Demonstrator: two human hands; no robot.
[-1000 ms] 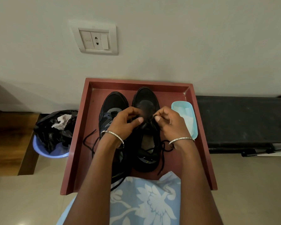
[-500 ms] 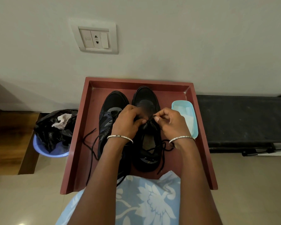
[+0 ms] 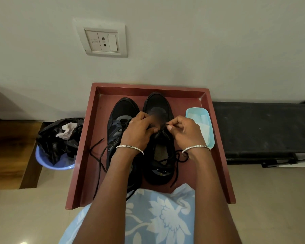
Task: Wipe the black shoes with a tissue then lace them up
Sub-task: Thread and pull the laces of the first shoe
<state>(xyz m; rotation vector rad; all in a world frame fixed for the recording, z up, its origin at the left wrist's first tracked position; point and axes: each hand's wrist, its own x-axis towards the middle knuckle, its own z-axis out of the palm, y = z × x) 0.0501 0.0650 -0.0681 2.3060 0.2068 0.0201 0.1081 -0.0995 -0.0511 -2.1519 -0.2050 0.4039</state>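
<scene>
While the lacing step is in hand, the scene reads from left to right as follows. A blue bin (image 3: pixel 60 167) lined with a black bag holds a crumpled tissue (image 3: pixel 67 132), from which one may judge that the wiping is done. Beside it a red tray (image 3: pixel 88 173) stands against the wall and carries both black shoes, toes to the wall. The left shoe (image 3: pixel 125 108) lies untended, its loose lace (image 3: pixel 99 166) trailing over the tray floor toward the bin side, so it appears not yet laced. The left hand (image 3: pixel 137 134) reaches across it and grips the upper of the right shoe (image 3: pixel 157 103) at the eyelets, fingers curled and thumb pointing inward. The right hand (image 3: pixel 187 132) meets it over the tongue and pinches the black lace (image 3: pixel 176 170) between thumb and forefinger, with the slack looping beside the wrist and running toward the heel. Which eyelet the tip is aimed at cannot be told, since the fingers hide it. Just right of the shoes a pale blue container (image 3: pixel 210 141) of fresh tissues rests on the tray, and a black bench (image 3: pixel 262 131) stands farther off. The next move, in my judgement, calls for a steady hold on the upper while the pinched end is fed through an eyelet and the slack is drawn up evenly; afterwards the left shoe needs the same treatment.
</scene>
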